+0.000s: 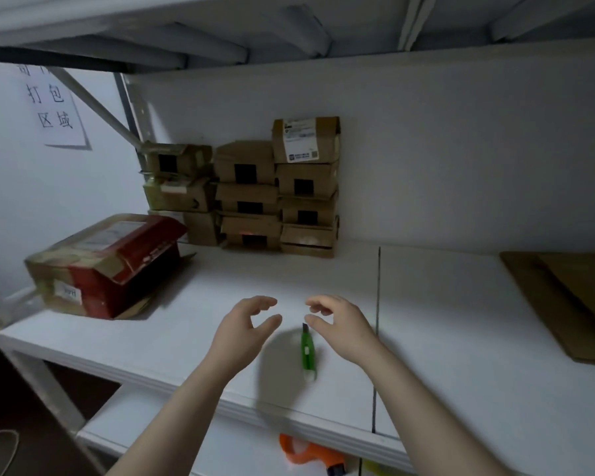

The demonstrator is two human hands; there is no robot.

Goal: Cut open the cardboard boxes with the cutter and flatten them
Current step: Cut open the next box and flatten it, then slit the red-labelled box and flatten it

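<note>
Both hands were empty: left hand (244, 326) and right hand (337, 324) hung loosely curled, fingers apart, gripping nothing. The green cutter (308, 352) lay on the white shelf (443, 338), just under my right thumb. I'd judge the task partly done: flattened cardboard (564, 304) lay far right, but the stacked boxes (251, 197) at the back wall and the red box (107, 266) at left stood uncut. Bare shelf mid-span for cutting. Front edge close, upper shelf (289, 29) overhead.
</note>
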